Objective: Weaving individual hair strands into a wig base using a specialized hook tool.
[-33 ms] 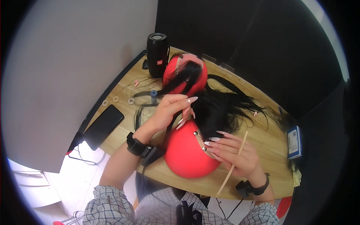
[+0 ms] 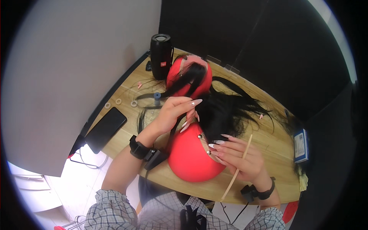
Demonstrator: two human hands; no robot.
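Note:
A smooth red dome-shaped form (image 2: 191,161) stands near the table's front edge. Along its right side runs a beige band (image 2: 204,143) with round metal-headed pins, and black hair (image 2: 216,115) spreads beyond it. Over the dome's far left side is my left hand (image 2: 174,111), thumb and fingers closed in a pinch beside the hair; whatever lies between the tips is too fine to make out. My right hand (image 2: 245,159) rests its fingertips at the band and the hair's edge. A thin wooden stick (image 2: 237,168) lies slanted across its fingers, held there.
Behind is a second red form (image 2: 207,82) draped with black hair, beside a black cylindrical speaker (image 2: 161,57). At left lie a phone (image 2: 106,129), small pale rings (image 2: 118,101) and a blue-grey spool (image 2: 157,99). A blue-and-white box (image 2: 301,145) stands at the right edge. Partitions enclose the table.

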